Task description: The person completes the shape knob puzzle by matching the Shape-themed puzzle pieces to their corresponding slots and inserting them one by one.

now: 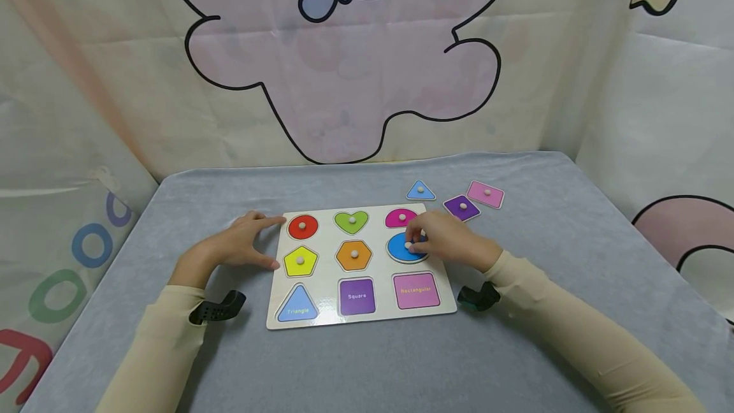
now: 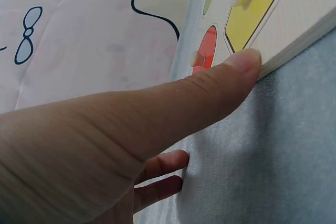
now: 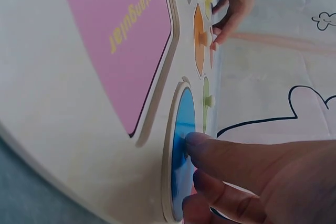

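A white shape puzzle board [image 1: 327, 266] lies on the table. By its small knob, my right hand [image 1: 453, 239] pinches a blue oval puzzle piece [image 1: 397, 248] at the board's right side. In the right wrist view the oval's pale edge [image 3: 167, 182] stands up above the board's surface, over its spot. My left hand [image 1: 241, 241] is spread at the board's left edge; its thumb [image 2: 231, 74] touches the edge beside the yellow pentagon [image 1: 301, 261]. Printed recesses for the triangle [image 1: 298, 304], square [image 1: 357, 296] and rectangle [image 1: 416, 290] show along the near row.
Behind the board's far right corner lie a loose blue triangle [image 1: 421, 190], a purple square [image 1: 461, 208] and a pink rectangle [image 1: 485, 194], each knobbed. A red circle [image 1: 302, 227], green heart [image 1: 351, 222], magenta piece [image 1: 399, 217] and orange hexagon [image 1: 353, 255] sit in the board.
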### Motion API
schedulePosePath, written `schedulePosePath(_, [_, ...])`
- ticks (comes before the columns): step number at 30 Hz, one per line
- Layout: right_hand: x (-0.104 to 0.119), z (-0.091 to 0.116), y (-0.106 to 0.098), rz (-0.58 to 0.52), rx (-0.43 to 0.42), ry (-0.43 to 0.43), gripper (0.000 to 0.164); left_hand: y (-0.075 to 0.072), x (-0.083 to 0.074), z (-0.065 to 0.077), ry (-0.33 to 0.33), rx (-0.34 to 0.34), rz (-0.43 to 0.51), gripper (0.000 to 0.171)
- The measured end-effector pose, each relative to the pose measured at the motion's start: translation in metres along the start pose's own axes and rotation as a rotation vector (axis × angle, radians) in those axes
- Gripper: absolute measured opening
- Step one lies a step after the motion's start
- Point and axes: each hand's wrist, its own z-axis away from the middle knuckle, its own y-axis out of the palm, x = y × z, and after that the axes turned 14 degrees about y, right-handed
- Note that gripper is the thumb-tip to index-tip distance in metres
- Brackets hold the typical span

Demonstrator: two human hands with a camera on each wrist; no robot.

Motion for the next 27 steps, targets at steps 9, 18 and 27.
schedulePosePath(9, [0.001, 0.0014, 0.0019, 0.008, -0.004, -0.02, 0.007, 0.0005, 0.001, -0.0009, -0.002, 0.0, -0.004, 0.101])
schedulePosePath(18, [0.0011, 0.0016, 0.0013, 0.006, -0.005, -0.023, 0.007, 0.0013, 0.0014, -0.0012, 0.002, -0.005, -0.002, 0.1])
schedulePosePath(27, [-0.0037, -0.0042, -0.0048, -0.039, 0.021, 0.047, 0.018, 0.0015, 0.0018, -0.0014, 0.004, -0.005, -0.002, 0.1])
